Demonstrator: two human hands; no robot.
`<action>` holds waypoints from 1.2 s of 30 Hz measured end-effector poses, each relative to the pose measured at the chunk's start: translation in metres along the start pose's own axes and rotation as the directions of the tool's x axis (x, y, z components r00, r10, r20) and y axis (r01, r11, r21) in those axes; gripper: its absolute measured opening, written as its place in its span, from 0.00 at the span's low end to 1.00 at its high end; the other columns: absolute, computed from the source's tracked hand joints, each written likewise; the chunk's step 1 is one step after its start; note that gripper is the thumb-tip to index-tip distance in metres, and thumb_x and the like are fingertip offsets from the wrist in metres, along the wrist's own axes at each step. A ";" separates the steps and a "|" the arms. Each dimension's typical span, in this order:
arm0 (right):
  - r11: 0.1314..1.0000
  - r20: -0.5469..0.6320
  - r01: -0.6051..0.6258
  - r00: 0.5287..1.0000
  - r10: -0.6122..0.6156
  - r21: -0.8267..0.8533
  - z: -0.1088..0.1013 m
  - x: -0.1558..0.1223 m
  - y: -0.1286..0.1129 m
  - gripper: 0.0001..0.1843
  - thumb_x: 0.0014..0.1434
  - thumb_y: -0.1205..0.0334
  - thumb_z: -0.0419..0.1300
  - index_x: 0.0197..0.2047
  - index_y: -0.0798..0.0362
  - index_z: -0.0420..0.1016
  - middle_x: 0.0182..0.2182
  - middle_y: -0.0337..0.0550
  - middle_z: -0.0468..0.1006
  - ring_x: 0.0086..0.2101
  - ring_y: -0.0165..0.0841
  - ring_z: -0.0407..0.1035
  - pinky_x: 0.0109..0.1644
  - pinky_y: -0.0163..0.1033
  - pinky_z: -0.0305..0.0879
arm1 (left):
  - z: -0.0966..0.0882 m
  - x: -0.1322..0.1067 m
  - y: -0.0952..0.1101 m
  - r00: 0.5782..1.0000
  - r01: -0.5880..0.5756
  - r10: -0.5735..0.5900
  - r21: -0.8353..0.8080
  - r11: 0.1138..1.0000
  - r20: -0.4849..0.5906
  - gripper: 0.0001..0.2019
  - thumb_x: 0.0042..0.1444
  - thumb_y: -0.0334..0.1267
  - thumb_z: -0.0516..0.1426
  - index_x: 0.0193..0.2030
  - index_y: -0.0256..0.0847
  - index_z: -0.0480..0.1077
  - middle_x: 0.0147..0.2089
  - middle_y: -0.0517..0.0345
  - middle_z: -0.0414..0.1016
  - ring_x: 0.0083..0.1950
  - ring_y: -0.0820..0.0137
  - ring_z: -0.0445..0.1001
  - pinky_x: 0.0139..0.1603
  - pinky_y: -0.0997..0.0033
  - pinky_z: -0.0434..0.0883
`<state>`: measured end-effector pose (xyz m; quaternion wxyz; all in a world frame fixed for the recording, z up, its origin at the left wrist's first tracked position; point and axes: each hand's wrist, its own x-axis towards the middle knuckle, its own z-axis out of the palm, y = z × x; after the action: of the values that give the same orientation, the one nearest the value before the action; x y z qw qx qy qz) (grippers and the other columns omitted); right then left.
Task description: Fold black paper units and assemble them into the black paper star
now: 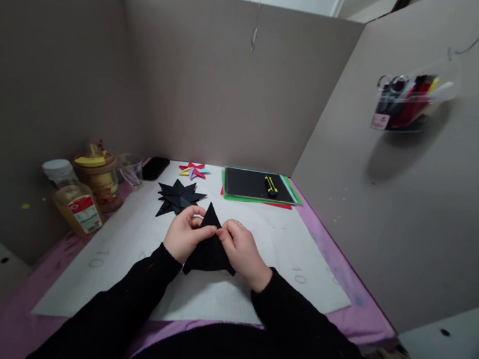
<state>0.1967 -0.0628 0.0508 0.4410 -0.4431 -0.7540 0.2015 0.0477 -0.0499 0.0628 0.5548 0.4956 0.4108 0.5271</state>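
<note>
A folded sheet of black paper is held up between both hands, its pointed tip upward and a wide edge toward me. My left hand grips its left side, with the thumb lying across the front. My right hand pinches the paper near its middle, fingertips close to the left thumb. Just beyond my left hand, several folded black paper pieces lie spread in a star-like shape. Farther back rests a small multicoloured paper star.
Coloured sheets with a black one on top carry a yellow-and-black utility knife. At left stand a glue bottle, a brown jar, a clear cup and a black phone. A pen holder hangs on the right panel.
</note>
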 end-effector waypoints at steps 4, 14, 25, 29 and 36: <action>1.000 -0.015 0.012 1.000 -0.012 0.005 0.003 -0.001 -0.001 0.10 0.58 0.64 0.50 0.25 0.52 0.60 0.24 0.37 0.63 0.28 0.30 0.59 0.31 0.35 0.54 | -0.001 0.003 0.005 0.995 -0.057 0.055 -0.021 0.998 -0.084 0.21 0.34 0.35 0.66 0.33 0.40 0.59 0.17 0.73 0.65 0.16 0.79 0.64 0.20 0.81 0.61; 0.997 -0.019 0.018 1.000 -0.017 0.074 0.002 -0.001 0.004 0.11 0.57 0.66 0.52 0.23 0.52 0.64 0.25 0.39 0.66 0.29 0.30 0.61 0.34 0.36 0.57 | -0.043 0.021 0.032 0.883 -0.322 0.290 -0.027 0.946 -0.369 0.21 0.35 0.34 0.66 0.34 0.40 0.59 0.21 0.71 0.65 0.21 0.78 0.68 0.27 0.78 0.66; 0.986 -0.291 0.116 0.954 -0.077 0.120 -0.011 -0.002 -0.008 0.03 0.55 0.64 0.57 0.31 0.51 0.70 0.28 0.41 0.70 0.32 0.33 0.64 0.38 0.39 0.62 | 0.002 -0.008 0.001 0.949 -0.314 0.304 0.366 0.876 0.087 0.13 0.45 0.36 0.61 0.35 0.41 0.61 0.24 0.66 0.69 0.25 0.75 0.68 0.28 0.77 0.64; 0.983 -0.255 0.123 0.963 -0.085 0.139 -0.010 -0.004 -0.009 0.05 0.55 0.66 0.56 0.27 0.52 0.69 0.26 0.40 0.69 0.30 0.32 0.64 0.37 0.39 0.61 | 0.002 -0.011 -0.004 0.940 -0.340 0.290 0.443 0.830 0.178 0.11 0.47 0.37 0.60 0.33 0.41 0.61 0.23 0.66 0.67 0.25 0.76 0.67 0.28 0.77 0.63; 0.972 -0.266 0.151 0.959 -0.100 0.179 -0.012 -0.007 -0.013 0.07 0.53 0.67 0.57 0.24 0.52 0.67 0.23 0.38 0.68 0.28 0.31 0.64 0.34 0.38 0.61 | 0.000 -0.012 0.001 0.919 -0.375 0.260 0.455 0.808 0.297 0.10 0.49 0.37 0.58 0.34 0.41 0.60 0.25 0.65 0.67 0.25 0.76 0.66 0.27 0.77 0.63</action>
<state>0.2019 -0.0767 0.0627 0.5881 -0.3703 -0.6940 0.1880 0.0465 -0.0622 0.0627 0.3518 0.7401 0.3802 0.4289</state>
